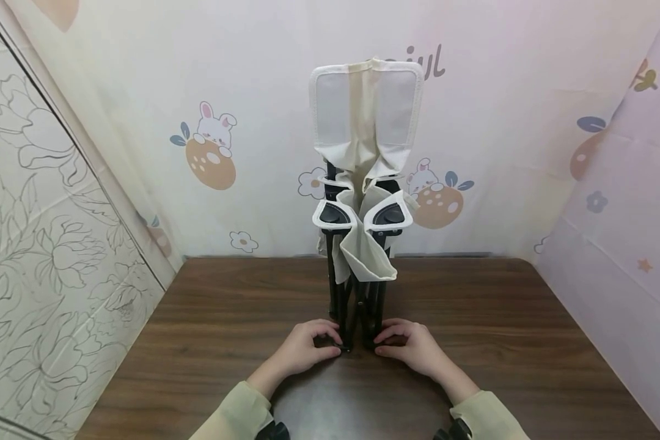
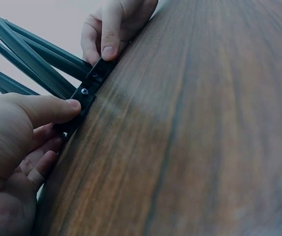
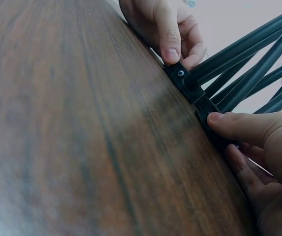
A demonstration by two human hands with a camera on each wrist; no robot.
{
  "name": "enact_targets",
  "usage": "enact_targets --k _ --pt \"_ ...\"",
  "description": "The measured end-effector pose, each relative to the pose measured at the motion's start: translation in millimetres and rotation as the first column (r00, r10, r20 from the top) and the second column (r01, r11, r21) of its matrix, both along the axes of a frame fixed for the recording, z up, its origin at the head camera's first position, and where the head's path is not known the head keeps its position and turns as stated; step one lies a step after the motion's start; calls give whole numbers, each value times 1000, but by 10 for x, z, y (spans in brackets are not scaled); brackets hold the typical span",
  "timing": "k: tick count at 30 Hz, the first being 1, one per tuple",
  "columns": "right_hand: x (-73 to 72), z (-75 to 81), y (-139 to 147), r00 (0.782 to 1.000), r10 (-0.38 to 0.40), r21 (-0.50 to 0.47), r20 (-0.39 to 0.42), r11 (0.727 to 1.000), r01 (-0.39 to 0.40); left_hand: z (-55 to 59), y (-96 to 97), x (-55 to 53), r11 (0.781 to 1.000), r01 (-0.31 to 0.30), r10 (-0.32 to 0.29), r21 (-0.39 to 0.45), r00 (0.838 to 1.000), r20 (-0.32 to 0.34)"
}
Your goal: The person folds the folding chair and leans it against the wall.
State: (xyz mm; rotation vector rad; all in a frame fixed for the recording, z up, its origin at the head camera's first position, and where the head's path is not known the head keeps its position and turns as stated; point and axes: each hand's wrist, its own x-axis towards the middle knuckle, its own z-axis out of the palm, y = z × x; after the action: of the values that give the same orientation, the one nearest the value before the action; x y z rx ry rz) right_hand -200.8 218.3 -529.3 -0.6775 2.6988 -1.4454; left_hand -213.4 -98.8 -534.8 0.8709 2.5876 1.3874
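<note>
A folded camp chair [image 1: 367,153] with cream fabric, white edging and black legs stands upright on the table. Its backrest cloth rises at the top, and the seat cloth sags in folds between two black corner caps. My left hand [image 1: 307,349] pinches the left front foot [image 3: 181,73] between thumb and fingers, down at the tabletop. On the other side my right hand [image 1: 414,348] pinches the right front foot [image 3: 204,105] in the same way. Both wrist views show the two black feet close together, with crossed leg tubes [image 2: 37,54] running up from them.
The brown wood-grain table [image 1: 225,305] reaches back to a pale curtain [image 1: 253,73] printed with rabbits and fruit. A white panel with line-drawn flowers [image 1: 60,244] stands along the left, and more printed cloth [image 1: 616,244] hangs on the right.
</note>
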Motion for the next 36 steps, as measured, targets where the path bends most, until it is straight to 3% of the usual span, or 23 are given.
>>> enact_targets --k 25,36 --pt "-3 -4 -24 1000 -26 43 -9 999 27 -10 3 -23 1000 -3 3 -1 1000 -14" --pt "-56 -30 -31 999 -35 70 -39 997 38 -37 -9 -97 1000 4 -4 -5 1000 -6"
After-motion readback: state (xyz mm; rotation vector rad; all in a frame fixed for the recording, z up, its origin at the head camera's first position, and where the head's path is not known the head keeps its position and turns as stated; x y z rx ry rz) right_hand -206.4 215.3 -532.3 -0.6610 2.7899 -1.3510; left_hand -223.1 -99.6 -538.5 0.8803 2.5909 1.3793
